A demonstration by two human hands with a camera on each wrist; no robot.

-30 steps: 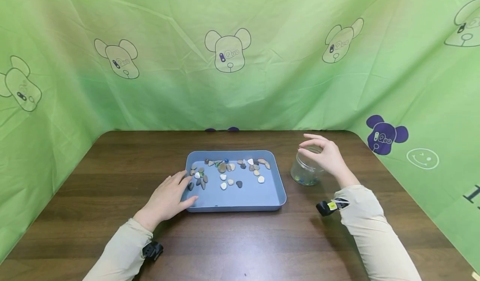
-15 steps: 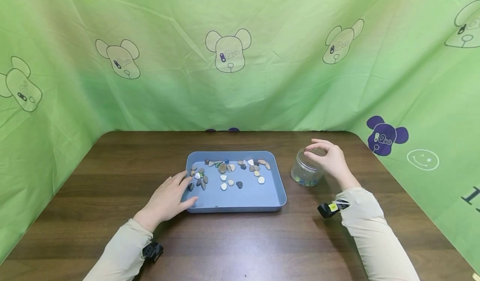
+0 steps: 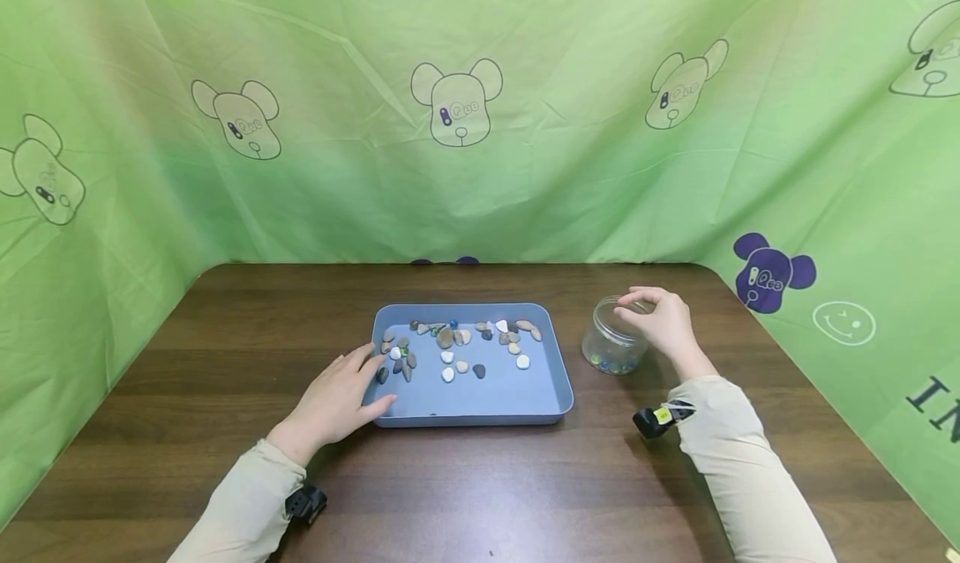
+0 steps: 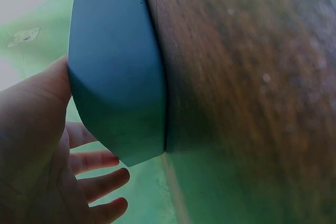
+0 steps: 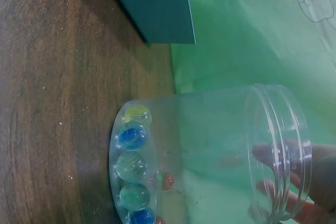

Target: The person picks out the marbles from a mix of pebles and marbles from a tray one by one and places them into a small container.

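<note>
My right hand is at the mouth of a clear jar, fingertips over its rim. In the right wrist view the thumb and fingers show apart through the jar's wall, nothing between them. Several glass marbles, blue, green and yellow, lie on the jar's bottom. A small red spot shows inside the jar. My left hand rests at the left side of a blue tray, fingers spread over its rim and thumb at the near corner. Pebbles are scattered in the tray.
Among the pebbles at the tray's back are a blue marble and a green one. The jar stands just right of the tray on a brown wooden table. A green printed cloth hangs behind and at both sides.
My right hand has come down and slightly right at the jar's mouth. The small reddish thing at its fingertips earlier no longer shows there. Left hand and tray stay put.
</note>
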